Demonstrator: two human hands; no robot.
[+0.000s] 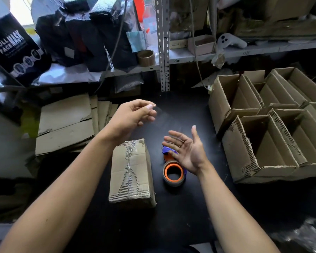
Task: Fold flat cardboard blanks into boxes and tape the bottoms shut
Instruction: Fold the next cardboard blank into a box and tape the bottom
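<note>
Clear tape strip (164, 115) pinched by left hand (135, 114); right hand (186, 150) spread.

Brown box (131, 172); orange-cored tape roll (173, 172); black table (181, 207).

Left hand (133, 114) raised, fingers curled (thumb meeting fingertips), right hand (187, 150) palm up, fingers spread

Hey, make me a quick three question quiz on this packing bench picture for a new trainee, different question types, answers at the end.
1. True or false: the seam of the box on the bench is taped.
2. The tape dispenser lies: A) left of the box, B) right of it, C) on it.
3. Which hand pinches a strip of clear tape?

Key: 1 true. 2 B. 3 the left hand; the right hand is open, palm up.
</note>
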